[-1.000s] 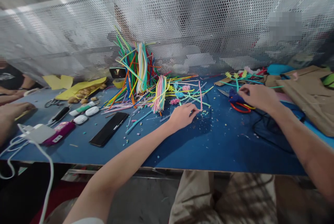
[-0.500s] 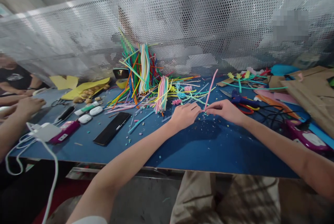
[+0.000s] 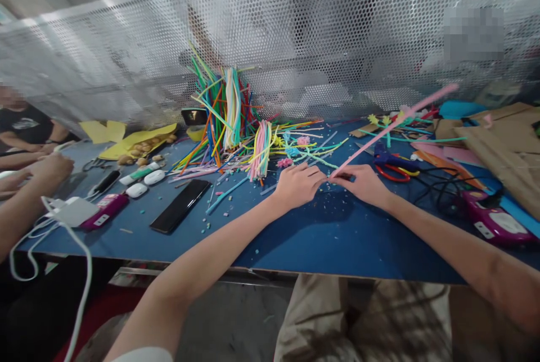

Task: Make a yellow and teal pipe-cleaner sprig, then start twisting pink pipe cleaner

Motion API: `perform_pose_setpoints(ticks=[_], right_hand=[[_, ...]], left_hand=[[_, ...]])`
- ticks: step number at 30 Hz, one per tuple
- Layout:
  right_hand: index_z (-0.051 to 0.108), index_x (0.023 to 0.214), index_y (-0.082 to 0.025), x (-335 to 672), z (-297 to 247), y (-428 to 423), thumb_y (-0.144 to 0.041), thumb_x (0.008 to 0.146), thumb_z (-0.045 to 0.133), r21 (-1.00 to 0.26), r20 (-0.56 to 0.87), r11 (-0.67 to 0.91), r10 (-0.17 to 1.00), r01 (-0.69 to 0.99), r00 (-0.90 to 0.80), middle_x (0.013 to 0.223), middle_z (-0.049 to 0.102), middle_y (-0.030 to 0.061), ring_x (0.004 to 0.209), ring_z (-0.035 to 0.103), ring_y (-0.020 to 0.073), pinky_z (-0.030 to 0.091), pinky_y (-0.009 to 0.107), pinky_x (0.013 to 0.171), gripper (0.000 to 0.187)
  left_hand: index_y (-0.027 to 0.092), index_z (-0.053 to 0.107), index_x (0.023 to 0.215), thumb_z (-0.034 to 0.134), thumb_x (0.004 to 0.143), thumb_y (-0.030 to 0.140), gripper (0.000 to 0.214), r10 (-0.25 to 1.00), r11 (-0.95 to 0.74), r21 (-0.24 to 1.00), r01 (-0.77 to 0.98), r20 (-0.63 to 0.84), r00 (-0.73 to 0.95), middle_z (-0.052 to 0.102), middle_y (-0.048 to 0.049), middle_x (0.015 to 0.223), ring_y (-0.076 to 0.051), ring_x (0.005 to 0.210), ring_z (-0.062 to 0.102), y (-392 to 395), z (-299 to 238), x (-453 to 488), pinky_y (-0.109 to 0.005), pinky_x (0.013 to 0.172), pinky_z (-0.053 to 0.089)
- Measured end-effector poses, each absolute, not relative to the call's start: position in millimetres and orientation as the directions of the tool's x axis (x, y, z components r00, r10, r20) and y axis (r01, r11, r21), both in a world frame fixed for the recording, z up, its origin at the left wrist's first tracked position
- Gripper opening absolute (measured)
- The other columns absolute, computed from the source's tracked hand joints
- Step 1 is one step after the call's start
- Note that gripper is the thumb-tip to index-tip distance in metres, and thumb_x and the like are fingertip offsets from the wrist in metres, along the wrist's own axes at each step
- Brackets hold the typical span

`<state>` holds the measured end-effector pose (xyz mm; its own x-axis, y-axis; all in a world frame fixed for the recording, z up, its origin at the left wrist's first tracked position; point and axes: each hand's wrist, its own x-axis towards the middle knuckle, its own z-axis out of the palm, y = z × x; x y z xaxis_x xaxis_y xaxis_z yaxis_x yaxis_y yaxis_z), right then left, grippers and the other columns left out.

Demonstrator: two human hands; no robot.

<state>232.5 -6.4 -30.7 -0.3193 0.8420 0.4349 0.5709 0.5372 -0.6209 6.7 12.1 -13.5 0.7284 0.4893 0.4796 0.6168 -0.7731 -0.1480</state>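
My left hand (image 3: 298, 184) and my right hand (image 3: 361, 182) meet over the blue table (image 3: 329, 238), both pinching the near end of a long pink pipe cleaner (image 3: 396, 122). The pipe cleaner slants up and to the right, its far tip near the mesh wall. Just beyond my hands lies a heap of coloured pipe cleaners (image 3: 236, 126), some standing upright in a bunch. Small coloured scraps dot the table around my hands.
A black phone (image 3: 180, 213), white earbud cases (image 3: 144, 182) and a magenta box (image 3: 101, 211) lie at the left. Red-handled scissors (image 3: 392, 171), a blue glue gun (image 3: 390, 158) and black cables sit right. Another person's hands (image 3: 37, 173) rest at far left. A perforated metal screen (image 3: 295, 41) backs the table.
My right hand left the scissors area and joined my left hand at the pink pipe cleaner. The pipe cleaner has risen off the table and now swings out to the right.
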Motion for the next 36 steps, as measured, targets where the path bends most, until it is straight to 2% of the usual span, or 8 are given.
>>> perform_pose_setpoints(ticks=[3, 7, 16, 21, 24, 28, 30, 36], right_hand=[[0.074, 0.095, -0.027, 234.5, -34.7, -4.6, -0.039, 0.091, 0.057, -0.469, 0.536, 0.64, 0.754, 0.609, -0.38, 0.096, 0.076, 0.0027, 0.088, 0.069, 0.0217, 0.054, 0.035, 0.081, 0.022], [0.074, 0.1, -0.028, 236.5, -39.7, -0.2, -0.034, 0.093, 0.055, -0.343, 0.573, 0.718, 0.671, 0.605, -0.471, 0.097, 0.076, 0.0028, 0.09, 0.069, 0.0204, 0.053, 0.034, 0.085, 0.021], [0.071, 0.11, -0.026, 238.8, -36.0, -3.3, -0.031, 0.097, 0.047, -0.094, 0.546, 0.767, 0.573, 0.635, -0.612, 0.105, 0.074, 0.0051, 0.094, 0.067, 0.0192, 0.05, 0.034, 0.087, 0.027], [0.072, 0.107, -0.026, 238.8, -36.4, -6.3, -0.032, 0.097, 0.047, -0.029, 0.541, 0.745, 0.573, 0.667, -0.616, 0.103, 0.075, 0.0061, 0.092, 0.067, 0.0201, 0.049, 0.034, 0.085, 0.027], [0.073, 0.105, -0.027, 236.9, -38.3, -5.4, -0.032, 0.095, 0.049, -0.13, 0.565, 0.743, 0.6, 0.657, -0.567, 0.103, 0.075, 0.0048, 0.093, 0.067, 0.0206, 0.049, 0.035, 0.087, 0.025], [0.075, 0.092, -0.026, 231.4, -41.4, -4.5, -0.036, 0.09, 0.058, -0.441, 0.586, 0.608, 0.752, 0.66, -0.301, 0.095, 0.076, 0.0053, 0.089, 0.067, 0.0222, 0.05, 0.037, 0.084, 0.02], [0.076, 0.089, -0.024, 229.6, -41.6, -5.4, -0.038, 0.088, 0.059, -0.521, 0.564, 0.551, 0.796, 0.652, -0.222, 0.09, 0.076, 0.0052, 0.086, 0.067, 0.0222, 0.051, 0.036, 0.079, 0.021], [0.075, 0.084, -0.024, 231.8, -36.4, -11.0, -0.046, 0.082, 0.066, -0.724, 0.394, 0.448, 0.893, 0.525, -0.218, 0.089, 0.075, 0.0016, 0.082, 0.067, 0.0207, 0.052, 0.033, 0.077, 0.024]], left_hand=[[0.026, 0.069, 0.1, 0.039, 0.1, 0.039, 0.033, 0.577, -0.757, 0.006, 0.653, 0.474, 0.665, 0.071, -0.0027, 0.098, -0.016, 0.089, 0.062, 8.0, -12.7, 8.6, -0.028, 0.074, 0.044], [0.028, 0.07, 0.097, 0.044, 0.098, 0.04, 0.029, 0.674, -0.701, 0.132, 0.701, 0.443, 0.591, 0.072, 0.0001, 0.098, -0.015, 0.089, 0.066, 4.7, -12.9, 11.0, -0.026, 0.064, 0.043], [0.029, 0.072, 0.095, 0.05, 0.095, 0.038, 0.023, 0.753, -0.641, 0.227, 0.733, 0.368, 0.545, 0.074, 0.0029, 0.097, -0.016, 0.086, 0.067, 6.6, -11.7, 11.9, -0.026, 0.062, 0.043], [0.03, 0.071, 0.095, 0.049, 0.095, 0.039, 0.024, 0.764, -0.635, 0.248, 0.731, 0.344, 0.546, 0.074, 0.0038, 0.097, -0.016, 0.081, 0.066, 6.5, -12.4, 11.3, -0.026, 0.059, 0.041], [0.029, 0.07, 0.098, 0.046, 0.097, 0.04, 0.027, 0.732, -0.663, 0.208, 0.719, 0.381, 0.565, 0.074, 0.002, 0.098, -0.017, 0.087, 0.067, 7.1, -14.2, 11.6, -0.026, 0.062, 0.042], [0.027, 0.067, 0.11, 0.041, 0.099, 0.042, 0.032, 0.616, -0.742, 0.073, 0.666, 0.466, 0.635, 0.071, -0.002, 0.108, -0.017, 0.097, 0.065, 9.9, -14.1, 11.5, -0.027, 0.074, 0.045], [0.027, 0.066, 0.111, 0.039, 0.101, 0.038, 0.032, 0.554, -0.769, -0.021, 0.639, 0.477, 0.682, 0.071, -0.0034, 0.108, -0.017, 0.096, 0.064, 10.9, -11.6, 10.2, -0.03, 0.078, 0.044], [0.028, 0.064, 0.113, 0.032, 0.102, 0.026, 0.034, 0.453, -0.807, -0.187, 0.56, 0.413, 0.79, 0.07, -0.0049, 0.108, -0.019, 0.096, 0.061, 7.8, -0.3, 5.5, -0.034, 0.078, 0.039]])
